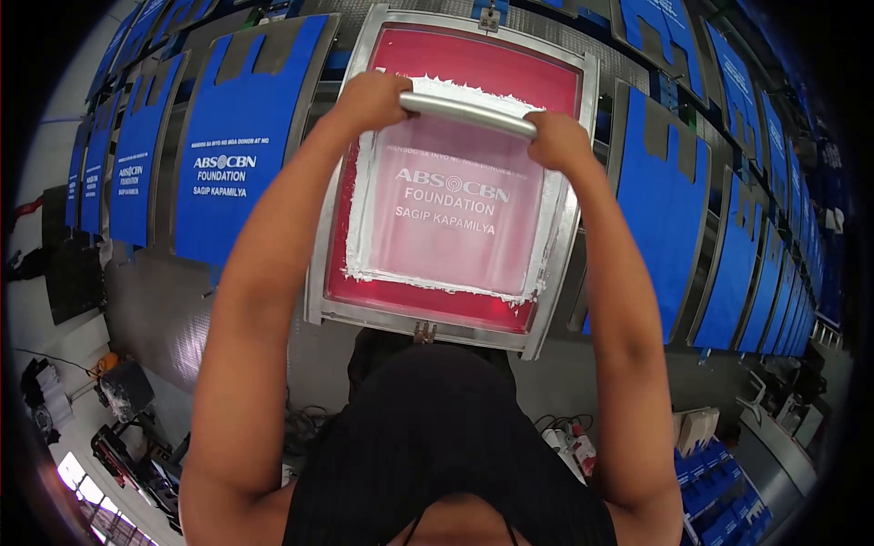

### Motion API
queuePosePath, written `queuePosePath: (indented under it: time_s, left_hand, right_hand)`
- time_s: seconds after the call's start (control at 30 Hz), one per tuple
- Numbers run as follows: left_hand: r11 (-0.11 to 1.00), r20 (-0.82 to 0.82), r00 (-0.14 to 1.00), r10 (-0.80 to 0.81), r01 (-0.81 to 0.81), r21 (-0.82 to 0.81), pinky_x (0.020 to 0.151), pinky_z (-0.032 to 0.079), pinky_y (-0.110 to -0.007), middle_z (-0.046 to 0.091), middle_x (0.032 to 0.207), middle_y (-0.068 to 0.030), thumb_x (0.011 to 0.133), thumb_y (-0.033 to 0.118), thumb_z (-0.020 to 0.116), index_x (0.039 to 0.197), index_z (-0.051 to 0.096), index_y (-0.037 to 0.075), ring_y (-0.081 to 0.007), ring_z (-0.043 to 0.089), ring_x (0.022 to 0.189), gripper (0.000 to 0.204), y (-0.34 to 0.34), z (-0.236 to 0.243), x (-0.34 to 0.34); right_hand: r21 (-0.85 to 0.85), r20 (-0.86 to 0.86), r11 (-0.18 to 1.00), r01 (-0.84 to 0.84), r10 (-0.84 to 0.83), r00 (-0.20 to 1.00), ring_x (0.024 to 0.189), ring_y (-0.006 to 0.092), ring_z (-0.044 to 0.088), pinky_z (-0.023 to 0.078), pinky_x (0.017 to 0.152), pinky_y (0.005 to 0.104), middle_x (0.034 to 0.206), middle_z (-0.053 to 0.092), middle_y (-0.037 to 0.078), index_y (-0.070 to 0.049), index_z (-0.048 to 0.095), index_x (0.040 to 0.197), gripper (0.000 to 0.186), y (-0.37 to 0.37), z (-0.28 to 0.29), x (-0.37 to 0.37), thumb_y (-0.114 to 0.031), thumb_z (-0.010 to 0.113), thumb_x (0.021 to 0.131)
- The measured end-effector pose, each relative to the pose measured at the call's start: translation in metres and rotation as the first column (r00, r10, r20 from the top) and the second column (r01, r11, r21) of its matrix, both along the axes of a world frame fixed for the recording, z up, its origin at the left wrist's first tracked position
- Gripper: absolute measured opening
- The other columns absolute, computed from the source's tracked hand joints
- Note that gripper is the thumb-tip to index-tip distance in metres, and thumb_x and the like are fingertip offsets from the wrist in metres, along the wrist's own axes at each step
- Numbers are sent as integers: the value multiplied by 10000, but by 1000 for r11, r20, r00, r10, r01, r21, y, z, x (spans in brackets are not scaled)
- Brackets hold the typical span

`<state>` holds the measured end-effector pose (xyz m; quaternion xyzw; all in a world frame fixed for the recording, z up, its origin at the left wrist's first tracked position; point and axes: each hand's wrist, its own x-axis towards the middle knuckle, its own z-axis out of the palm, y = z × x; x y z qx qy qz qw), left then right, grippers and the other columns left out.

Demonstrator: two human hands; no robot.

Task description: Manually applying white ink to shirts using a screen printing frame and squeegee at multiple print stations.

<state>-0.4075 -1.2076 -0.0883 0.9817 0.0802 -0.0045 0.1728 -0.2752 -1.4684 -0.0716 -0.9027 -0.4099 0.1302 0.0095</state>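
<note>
A screen printing frame (pixel 320 264) with a metal border and red mesh lies before me. White ink (pixel 419 278) rings a pale pink printed area with white lettering in its middle. Across the upper part of the mesh lies a squeegee (pixel 469 111) with a silvery bar-shaped handle. My left hand (pixel 371 100) is closed round its left end, and my right hand (pixel 557 142) grips the right end. Both arms stretch forward. The squeegee's blade edge is mostly hidden under the handle and my hands.
Blue bags (pixel 238 150) lie flat on grey boards to the left, with more blue bags (pixel 663 205) on the right. A metal hinge clamp (pixel 489 16) sits at the frame's far edge. Blue stacks (pixel 719 487) stand at lower right; bottles (pixel 579 443) and cables are on the floor.
</note>
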Motion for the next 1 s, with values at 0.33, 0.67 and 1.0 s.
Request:
queuePosePath:
  time_s: [0.33,0.67,1.0]
  left_hand:
    - [859,-322,929,183,-310,-407,717,468,-437,640,844,-162,835,282,617,998,640,61,-318,607,810,276,-82,47,-158]
    - [141,-498,848,-182,-479,-867,675,445,-255,598,763,18,942,389,534,971,639,0,-59,506,733,404,-217,-81,-316]
    - [206,-390,899,-198,-351,-913,565,379,-253,478,599,33,954,388,497,712,609,55,-73,432,588,427,-212,-50,-303]
  right_hand:
    - [-98,-119,995,-30,18,993,946,335,629,501,843,399,983,661,182,-120,669,1078,485,28,46,63,-99,542,610]
    - [32,-166,985,-170,173,971,978,357,613,470,880,381,1022,646,216,-42,637,1105,518,64,10,50,-95,559,596]
    - [-53,-85,989,-137,132,988,1022,316,601,476,896,383,1074,650,143,-121,630,1157,515,10,31,-89,-110,568,646]
